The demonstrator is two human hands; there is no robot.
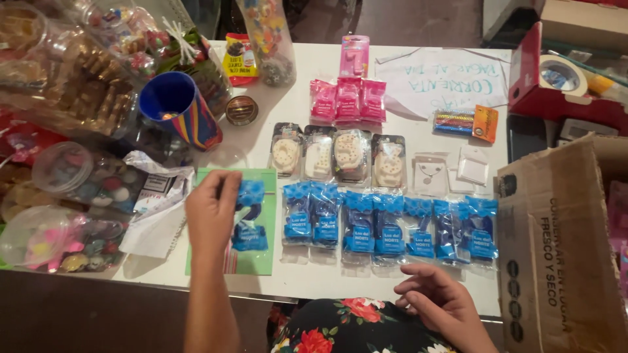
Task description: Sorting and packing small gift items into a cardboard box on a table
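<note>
Upright, blue packet in left hand

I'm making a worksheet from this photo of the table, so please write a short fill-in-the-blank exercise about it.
1. The left hand holds a ____ packet over the green notebook.
2. The row of blue packets lies in front of a row of ____ candles.
3. The right hand rests at the table's near ____.
4. The pink packets lie ____ the white candles.

Missing words: blue; white; edge; behind
</note>
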